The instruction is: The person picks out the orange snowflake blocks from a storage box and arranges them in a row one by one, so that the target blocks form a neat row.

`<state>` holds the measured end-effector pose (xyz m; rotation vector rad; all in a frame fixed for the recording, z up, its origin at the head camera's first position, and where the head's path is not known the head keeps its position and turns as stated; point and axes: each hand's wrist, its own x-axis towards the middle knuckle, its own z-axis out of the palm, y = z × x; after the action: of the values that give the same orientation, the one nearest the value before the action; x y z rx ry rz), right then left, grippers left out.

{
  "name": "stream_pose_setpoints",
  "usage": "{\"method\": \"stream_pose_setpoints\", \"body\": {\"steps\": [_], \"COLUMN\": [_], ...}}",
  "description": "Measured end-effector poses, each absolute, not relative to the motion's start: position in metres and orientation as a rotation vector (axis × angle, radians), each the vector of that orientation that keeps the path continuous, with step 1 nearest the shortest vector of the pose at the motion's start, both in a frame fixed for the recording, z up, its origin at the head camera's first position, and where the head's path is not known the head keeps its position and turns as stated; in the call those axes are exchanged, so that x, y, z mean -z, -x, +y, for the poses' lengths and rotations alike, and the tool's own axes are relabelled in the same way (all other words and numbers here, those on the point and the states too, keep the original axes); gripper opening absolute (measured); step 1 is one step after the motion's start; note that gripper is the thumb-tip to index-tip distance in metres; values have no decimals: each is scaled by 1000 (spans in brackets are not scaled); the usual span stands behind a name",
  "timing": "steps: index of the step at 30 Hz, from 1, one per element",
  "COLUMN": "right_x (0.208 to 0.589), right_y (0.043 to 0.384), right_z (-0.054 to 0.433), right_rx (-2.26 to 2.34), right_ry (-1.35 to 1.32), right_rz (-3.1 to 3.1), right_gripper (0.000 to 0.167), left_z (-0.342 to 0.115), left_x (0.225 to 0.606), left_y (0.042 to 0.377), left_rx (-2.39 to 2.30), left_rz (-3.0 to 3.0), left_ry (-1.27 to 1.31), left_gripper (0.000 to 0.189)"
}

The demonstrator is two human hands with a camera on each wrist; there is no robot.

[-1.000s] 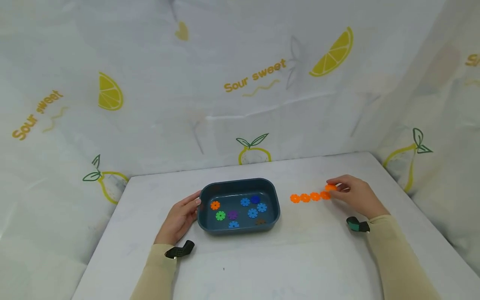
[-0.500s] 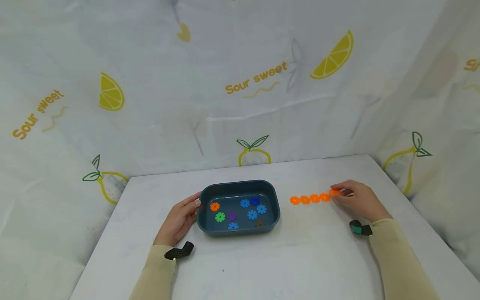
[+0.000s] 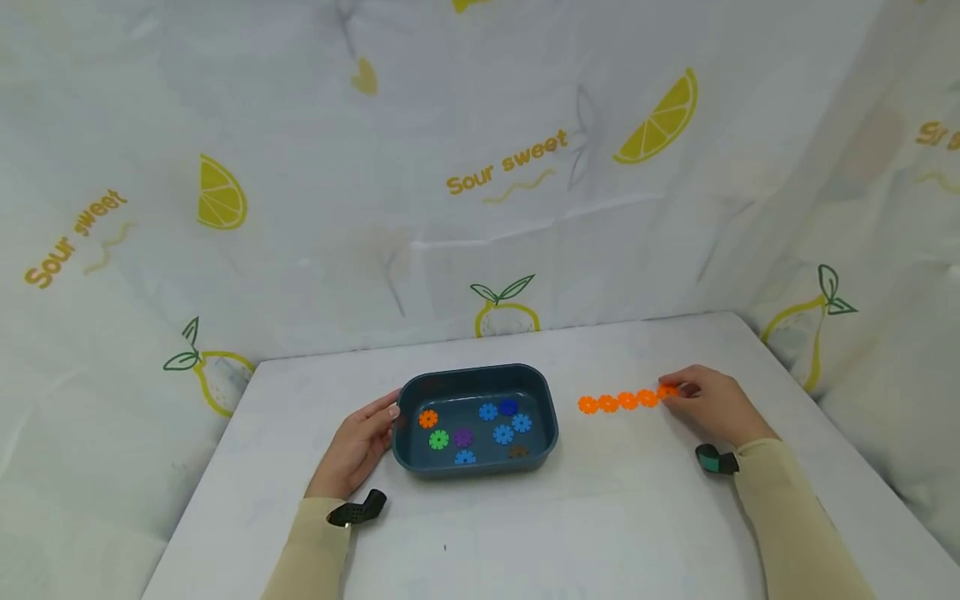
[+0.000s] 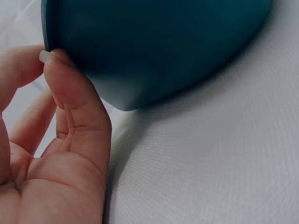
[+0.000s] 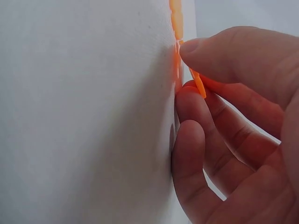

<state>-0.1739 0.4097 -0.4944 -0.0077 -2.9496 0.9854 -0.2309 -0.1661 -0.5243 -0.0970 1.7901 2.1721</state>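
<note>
A dark teal tray (image 3: 480, 472) stands on the white table, and my left hand (image 3: 351, 450) grips its left rim. In the left wrist view, the thumb (image 4: 77, 100) lies on the tray's outer wall. Flower-shaped plastic discs lie inside: several blue discs (image 3: 503, 434), an orange one (image 3: 428, 418), a green one (image 3: 438, 439), a purple one (image 3: 462, 437) and a brown one (image 3: 518, 451). Right of the tray runs a row of orange discs (image 3: 627, 401). At its right end my right hand (image 3: 718, 406) pinches another orange disc (image 5: 199, 84), tilted in the right wrist view.
A white sheet (image 3: 337, 275) printed with lemons rises behind the table (image 3: 570, 533) and along its sides. Black wrist cameras sit on both of my wrists.
My right hand has come down and slightly right, bringing its orange disc from above the row to the right end. The left hand stays on the tray.
</note>
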Motion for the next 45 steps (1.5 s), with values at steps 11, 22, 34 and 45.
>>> {"method": "stream_pose_setpoints", "body": {"steps": [11,22,34,45], "right_x": [492,495,494,482], "right_y": [175,178,179,177], "right_z": [407,409,406,396], "right_rx": [-955,-938,-910,-912], "right_ry": [13,20,-4,-54], "right_rz": [-2959,-2969,-2992,-2976], "right_gripper": [36,35,34,40], "left_z": [-165,-165,-168,-164], "left_x": [522,522,522,523], "left_y": [232,233,231,233], "left_rx": [-2161,-2169,-2173,-2173], "left_rz": [1804,1788,1772,1791], "left_ry": [117,108,119,70], "left_gripper": [54,55,57,54]}}
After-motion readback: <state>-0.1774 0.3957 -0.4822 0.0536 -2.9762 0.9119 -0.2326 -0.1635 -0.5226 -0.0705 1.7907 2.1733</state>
